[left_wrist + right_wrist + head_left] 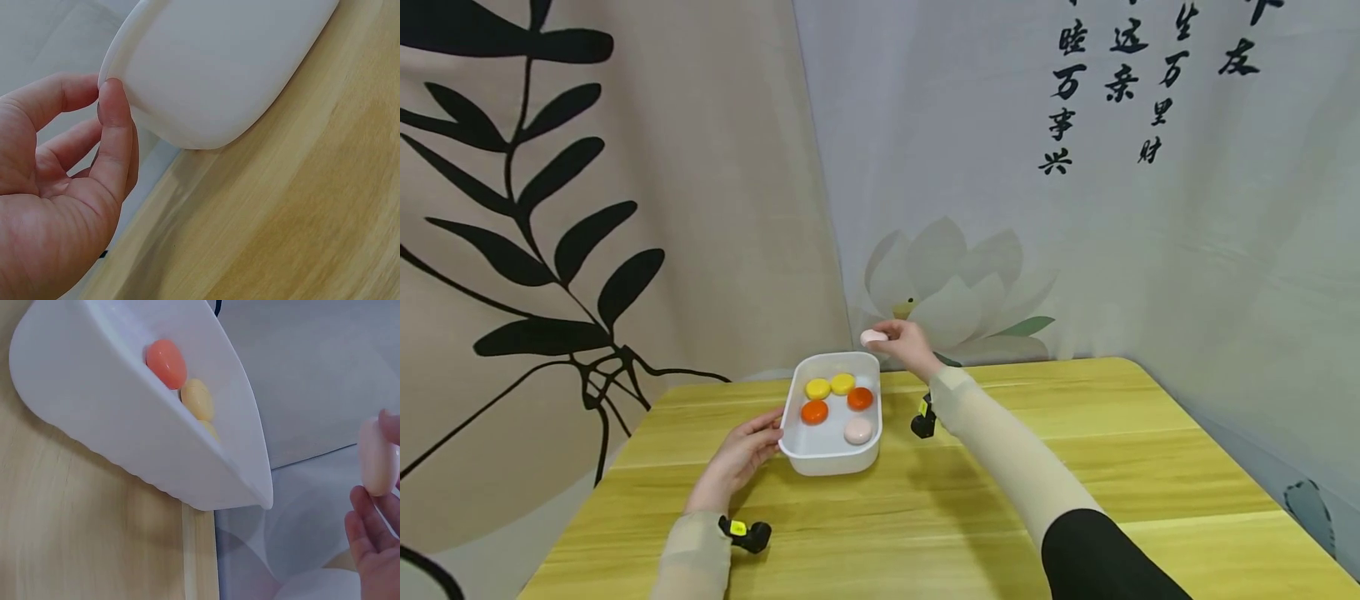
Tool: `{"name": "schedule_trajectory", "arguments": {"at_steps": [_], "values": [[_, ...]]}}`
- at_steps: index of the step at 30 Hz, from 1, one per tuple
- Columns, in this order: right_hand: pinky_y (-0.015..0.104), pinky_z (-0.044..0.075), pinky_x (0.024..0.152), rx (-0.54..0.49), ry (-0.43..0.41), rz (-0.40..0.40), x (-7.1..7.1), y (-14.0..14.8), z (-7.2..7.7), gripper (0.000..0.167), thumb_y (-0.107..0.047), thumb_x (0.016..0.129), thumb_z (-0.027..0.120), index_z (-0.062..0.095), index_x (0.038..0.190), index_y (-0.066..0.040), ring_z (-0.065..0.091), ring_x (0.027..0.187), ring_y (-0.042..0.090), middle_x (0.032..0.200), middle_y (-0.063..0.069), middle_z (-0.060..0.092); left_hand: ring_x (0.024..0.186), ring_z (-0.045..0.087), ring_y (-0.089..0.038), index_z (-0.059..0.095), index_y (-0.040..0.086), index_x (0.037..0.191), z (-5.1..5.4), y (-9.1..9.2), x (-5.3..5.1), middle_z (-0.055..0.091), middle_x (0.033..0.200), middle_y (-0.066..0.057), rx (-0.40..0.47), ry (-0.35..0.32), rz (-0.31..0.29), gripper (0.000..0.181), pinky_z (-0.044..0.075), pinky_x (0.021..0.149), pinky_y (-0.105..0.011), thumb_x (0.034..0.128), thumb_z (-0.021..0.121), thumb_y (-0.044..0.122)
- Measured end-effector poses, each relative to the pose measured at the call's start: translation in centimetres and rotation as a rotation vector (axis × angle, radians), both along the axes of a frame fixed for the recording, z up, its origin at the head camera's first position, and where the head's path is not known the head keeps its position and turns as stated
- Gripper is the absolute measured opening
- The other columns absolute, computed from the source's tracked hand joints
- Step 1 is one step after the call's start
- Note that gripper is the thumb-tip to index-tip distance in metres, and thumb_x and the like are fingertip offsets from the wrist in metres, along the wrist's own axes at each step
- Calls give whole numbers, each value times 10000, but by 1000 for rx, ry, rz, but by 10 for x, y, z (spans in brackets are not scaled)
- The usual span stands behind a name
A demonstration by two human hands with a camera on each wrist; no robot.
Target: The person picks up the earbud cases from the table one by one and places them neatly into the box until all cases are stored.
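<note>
A white rectangular tub (831, 467) with rounded corners stands near the far edge of the table. My left hand (745, 454) grips its left side; the left wrist view shows thumb and fingers pinching the tub's rim (115, 59). Inside lie two yellow rounded pieces (817, 388), two orange ones (814, 412) and a pale pink one (858, 430), all smooth and glossy. Beyond the tub's far right corner, my right hand (910, 346) pinches another pale pink rounded piece (377, 459) between thumb and fingers, held up in the air apart from the tub.
The wooden table (1000, 492) carries the tub. Right behind its far edge hangs a cloth backdrop (737, 208) printed with dark leaves, a pale lotus (962, 275) and black characters. Small black devices (923, 418) are strapped to both wrists.
</note>
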State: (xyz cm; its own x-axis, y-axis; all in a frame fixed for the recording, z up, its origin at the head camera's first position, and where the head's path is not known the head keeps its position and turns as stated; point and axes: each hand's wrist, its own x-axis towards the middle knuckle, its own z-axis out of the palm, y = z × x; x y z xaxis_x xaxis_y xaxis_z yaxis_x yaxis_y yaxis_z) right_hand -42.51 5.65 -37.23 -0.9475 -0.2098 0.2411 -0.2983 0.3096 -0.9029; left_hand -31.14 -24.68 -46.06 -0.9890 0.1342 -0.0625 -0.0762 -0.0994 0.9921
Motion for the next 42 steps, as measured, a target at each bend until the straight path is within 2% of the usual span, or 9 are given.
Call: {"name": "schedule_trajectory", "arguments": {"at_steps": [10,27,32,42], "values": [[324,514,880,6,-6,0,-2,-12,3,389,-177,860,751,650,1205,-27,588,1026,237,1163,116,646,870,584,-151,345,-42,1469,0,-2,0,499,1168,-167,-4,6,4,543,532,785,-230,964,540,-10],[304,520,864,18,5,-24,-7,-31,4,394,-231,849,766,666,1185,-50,584,991,219,1137,83,655,892,587,-184,367,-36,1462,-1,-2,-1,505,1237,-194,12,2,13,549,531,777,-241,951,564,-5],[296,518,850,32,8,-19,-7,-35,1,388,-246,854,761,668,1181,-59,578,979,221,1127,76,656,868,594,-182,380,-37,1455,-1,-1,-1,506,1203,-196,27,-5,35,527,537,752,-236,953,540,-29],[307,520,869,34,12,-36,-8,-45,-4,353,-255,862,752,682,1158,-75,580,985,216,1126,60,657,897,597,-187,358,-37,1466,-2,-1,0,486,1253,-221,17,4,17,539,535,774,-234,960,541,-16]]}}
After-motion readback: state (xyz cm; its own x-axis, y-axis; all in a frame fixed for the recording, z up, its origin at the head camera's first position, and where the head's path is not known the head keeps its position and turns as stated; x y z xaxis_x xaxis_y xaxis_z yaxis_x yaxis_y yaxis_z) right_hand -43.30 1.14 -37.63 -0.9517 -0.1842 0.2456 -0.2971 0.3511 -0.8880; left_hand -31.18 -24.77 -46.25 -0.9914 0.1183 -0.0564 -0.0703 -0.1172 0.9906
